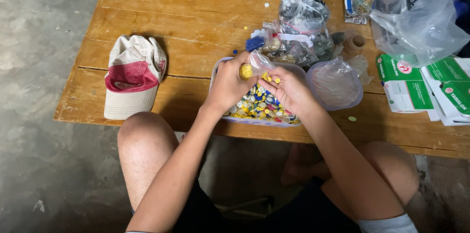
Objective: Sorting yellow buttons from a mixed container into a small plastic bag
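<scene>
My left hand (229, 85) grips a small clear plastic bag (258, 61) that holds yellow buttons (246, 71), just above a clear tub (218, 66) full of small yellow, blue and white buttons (262, 105). My right hand (289, 90) is cupped over the tub right beside the bag, with a few little yellow buttons (270, 78) at its fingertips. Both hands meet over the tub's left half. The tub sits at the near edge of a wooden table (196, 12).
A white and red cap (133, 75) lies on the table to the left. A clear lid (335, 83) leans right of the tub. Behind it stand tied bags of small parts (302, 15). Green and white boxes (425, 86) and a large plastic bag (416, 17) are at right.
</scene>
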